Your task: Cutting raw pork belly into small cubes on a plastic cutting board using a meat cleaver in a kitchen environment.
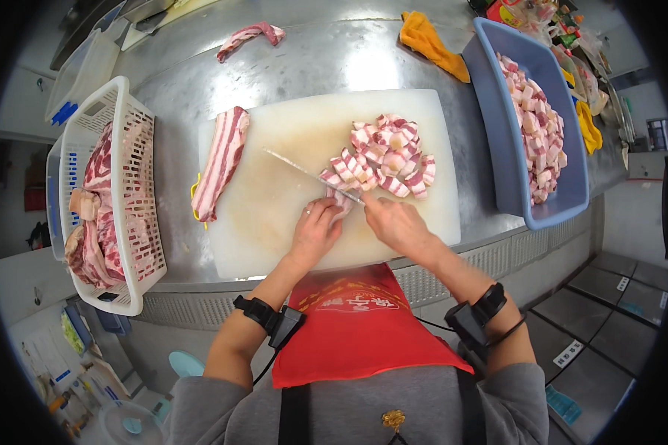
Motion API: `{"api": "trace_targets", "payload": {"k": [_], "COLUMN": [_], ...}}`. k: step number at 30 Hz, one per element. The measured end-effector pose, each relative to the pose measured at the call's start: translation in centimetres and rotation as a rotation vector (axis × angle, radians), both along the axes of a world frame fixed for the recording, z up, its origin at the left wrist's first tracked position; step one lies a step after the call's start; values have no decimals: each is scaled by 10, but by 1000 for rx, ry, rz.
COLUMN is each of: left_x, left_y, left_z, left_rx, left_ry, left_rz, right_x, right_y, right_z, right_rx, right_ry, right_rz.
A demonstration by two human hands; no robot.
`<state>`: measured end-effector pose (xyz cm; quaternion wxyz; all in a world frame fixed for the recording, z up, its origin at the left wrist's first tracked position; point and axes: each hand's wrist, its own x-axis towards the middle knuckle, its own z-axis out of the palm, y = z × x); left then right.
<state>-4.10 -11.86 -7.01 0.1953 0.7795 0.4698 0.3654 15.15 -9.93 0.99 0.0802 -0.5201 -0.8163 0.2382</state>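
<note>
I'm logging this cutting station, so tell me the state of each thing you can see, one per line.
Knife: gripped in right hand, blade on the board.
Left hand: pressing a meat strip.
Cutting board: holding cubed pork and one uncut slab.
Blue tub: partly filled with cubes.
White basket: holding raw slabs.
</note>
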Motion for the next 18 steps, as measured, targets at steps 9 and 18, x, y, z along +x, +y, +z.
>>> {"api": "trace_targets", "payload": {"k": [9, 18], "left_x": [-14, -9], "left_y": [-11, -11], "left_z": [6, 1], "left_rx": [29, 44], "left_ry": [97, 42], "left_rz": [49, 22], "right_x": [22, -16], "right_y": [-32, -9], "right_z": [51, -1], "right_rx": [-144, -44], "right_ry": [9, 40], "right_rz": [31, 11]}}
